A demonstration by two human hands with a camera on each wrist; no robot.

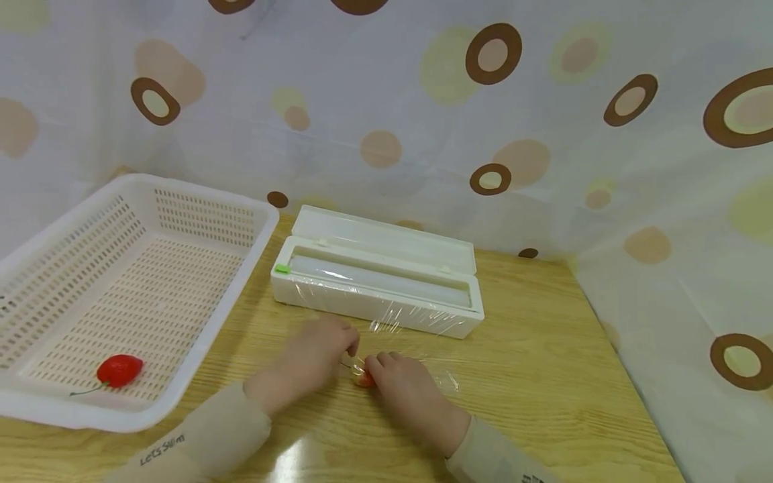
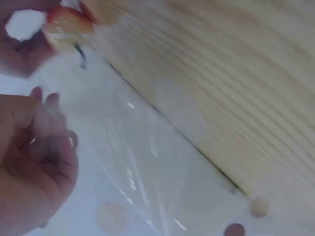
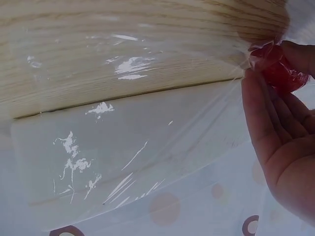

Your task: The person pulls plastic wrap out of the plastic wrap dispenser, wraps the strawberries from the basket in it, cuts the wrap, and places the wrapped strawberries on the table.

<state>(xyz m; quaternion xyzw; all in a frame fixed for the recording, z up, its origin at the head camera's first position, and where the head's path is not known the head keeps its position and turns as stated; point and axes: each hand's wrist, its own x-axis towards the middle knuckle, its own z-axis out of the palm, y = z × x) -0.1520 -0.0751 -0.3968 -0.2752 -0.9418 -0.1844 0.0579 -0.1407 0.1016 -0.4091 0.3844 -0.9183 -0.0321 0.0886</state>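
My right hand [image 1: 406, 389] grips a small red-and-yellow apple-like fruit [image 1: 362, 374] with a thin dark stem, low over the wooden table. Clear plastic wrap [image 3: 133, 64] covers the fruit [image 3: 278, 69] and stretches from it to a white wrap box [image 1: 374, 302]. To the left of the fruit is my left hand [image 1: 320, 349], blurred in the head view. In the left wrist view the fingers of my left hand [image 2: 37, 162] are curled behind or against the wrap; whether they pinch it cannot be made out. The box lid stands open, with a roll [image 1: 380, 278] inside.
A white perforated basket [image 1: 266, 231] stands at the left, holding a red fruit [image 1: 119, 370] with a long green stem. A green tab [image 1: 282, 269] marks the box's left end. A dotted curtain [image 1: 386, 100] hangs behind and at the right of the table [image 1: 531, 376].
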